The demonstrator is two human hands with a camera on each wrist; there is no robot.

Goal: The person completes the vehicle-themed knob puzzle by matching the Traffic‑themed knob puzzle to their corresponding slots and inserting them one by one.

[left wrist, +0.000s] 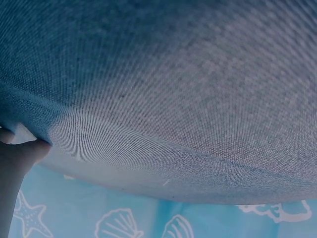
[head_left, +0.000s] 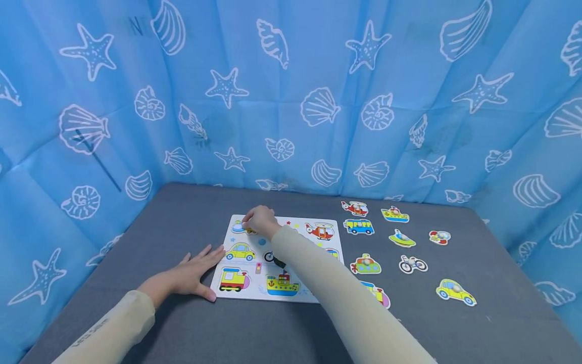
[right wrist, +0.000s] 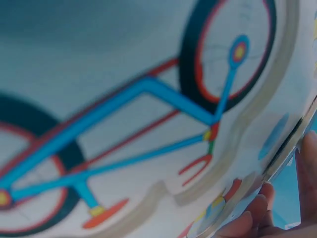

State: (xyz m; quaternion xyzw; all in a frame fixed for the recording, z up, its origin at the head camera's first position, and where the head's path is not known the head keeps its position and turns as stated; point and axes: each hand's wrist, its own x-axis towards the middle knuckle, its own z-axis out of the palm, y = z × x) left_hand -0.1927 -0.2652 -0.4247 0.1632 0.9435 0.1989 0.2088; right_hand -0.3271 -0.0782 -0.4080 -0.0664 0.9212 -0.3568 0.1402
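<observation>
A white puzzle board [head_left: 254, 297] printed with vehicles lies on the grey table. My left hand [head_left: 193, 273] rests with spread fingers on the table at the board's left edge, its fingertips and thumb touching that edge. Over the board's top left corner, my right hand [head_left: 261, 221] pinches a small blue and yellow puzzle piece [head_left: 238, 227], mostly hidden by the fingers. In the right wrist view, the thumb and curled fingers show at the lower right, beyond the printed bicycle [right wrist: 143, 84]. The left wrist view shows mostly tablecloth and part of the left hand [left wrist: 20, 153].
Right of the board lie several loose knobbed pieces, among them a helicopter [head_left: 355, 208], a bus [head_left: 359, 226], a ship [head_left: 395, 215], a bicycle [head_left: 413, 264] and a yellow car [head_left: 456, 292]. The right forearm [head_left: 336, 293] crosses the board. A blue curtain [head_left: 282, 101] hangs behind the table.
</observation>
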